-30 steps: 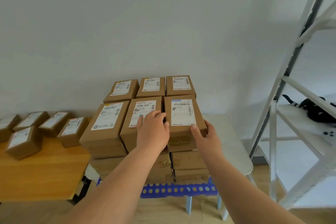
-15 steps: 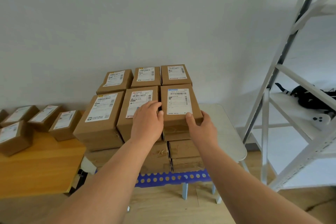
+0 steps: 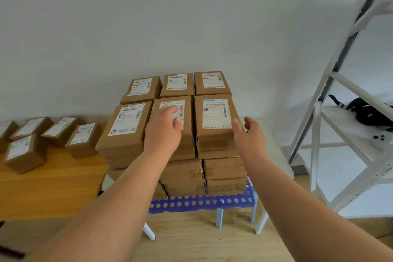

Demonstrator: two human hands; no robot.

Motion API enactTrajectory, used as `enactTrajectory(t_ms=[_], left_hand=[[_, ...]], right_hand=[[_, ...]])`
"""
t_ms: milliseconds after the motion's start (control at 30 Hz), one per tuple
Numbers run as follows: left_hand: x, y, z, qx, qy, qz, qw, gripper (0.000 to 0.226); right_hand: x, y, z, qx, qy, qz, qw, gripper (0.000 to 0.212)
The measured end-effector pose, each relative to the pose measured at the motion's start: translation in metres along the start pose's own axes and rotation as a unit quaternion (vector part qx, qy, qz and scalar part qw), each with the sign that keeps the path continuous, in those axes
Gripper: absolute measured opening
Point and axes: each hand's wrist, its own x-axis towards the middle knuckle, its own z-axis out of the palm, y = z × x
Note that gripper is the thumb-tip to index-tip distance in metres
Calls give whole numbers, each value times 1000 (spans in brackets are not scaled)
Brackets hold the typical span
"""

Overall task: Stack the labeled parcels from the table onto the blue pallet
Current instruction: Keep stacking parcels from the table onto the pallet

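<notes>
Head view: six labeled parcels top the stack on the blue pallet [image 3: 202,203].
Left hand [image 3: 163,132] lies flat, fingers straight and together, on the middle front parcel [image 3: 187,134]. Right hand [image 3: 249,136], fingers loosely spread, touches the right edge of the right front parcel [image 3: 214,134]. More parcels [image 3: 83,140] sit on the wooden table [image 3: 53,187], left.

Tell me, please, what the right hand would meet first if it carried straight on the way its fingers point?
The right hand is open, with its fingers aimed up and left at the front right parcel on top of the stack. It would probably meet that parcel's right edge first; the thumb looks nearly on it already, though depth is unclear.
</notes>
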Motion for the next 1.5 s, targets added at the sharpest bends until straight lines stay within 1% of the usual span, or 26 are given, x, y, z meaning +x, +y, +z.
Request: enactTrajectory(t_ms=[100, 200, 300, 400, 500, 567, 767, 1133, 1200, 1300, 1400, 1500], left_hand=[[2, -9, -7, 26, 34, -45, 998, 46], [4, -22, -14, 65, 58, -82, 993, 55], [7, -40, -25, 90, 72, -161, 980, 62], [12, -57, -34, 126, 45, -252, 958, 66], [17, -67, -36, 139, -6, -291, 947, 67], [18, -69, -34, 155, -27, -292, 943, 63], [18, -69, -30, 184, -47, -281, 941, 58], [15, -73, -29, 183, -32, -261, 947, 58], [11, -73, -31, 174, -23, -253, 951, 58], [1, -75, -40, 150, -3, -230, 962, 58], [-11, -85, -58, 129, 13, -212, 969, 58], [-17, -107, -84, 104, 30, -224, 968, 58]], right_hand=[[-2, -5, 5, -26, -2, -23, 999, 57], [-6, -11, 11, -94, 15, -82, 992, 58], [-10, -18, 16, -159, 17, -122, 980, 60], [-14, -23, 23, -231, 3, -126, 965, 62], [-18, -26, 30, -268, -13, -125, 955, 60], [-19, -26, 31, -284, -17, -122, 951, 60], [-20, -24, 30, -302, -11, -122, 945, 60], [-27, -28, 25, -292, -15, -124, 948, 58], [-33, -32, 26, -278, -15, -142, 950, 55], [-46, -44, 38, -238, -31, -193, 951, 52], [-66, -54, 59, -198, -78, -239, 947, 50], [-89, -68, 86, -165, -118, -276, 940, 48]])
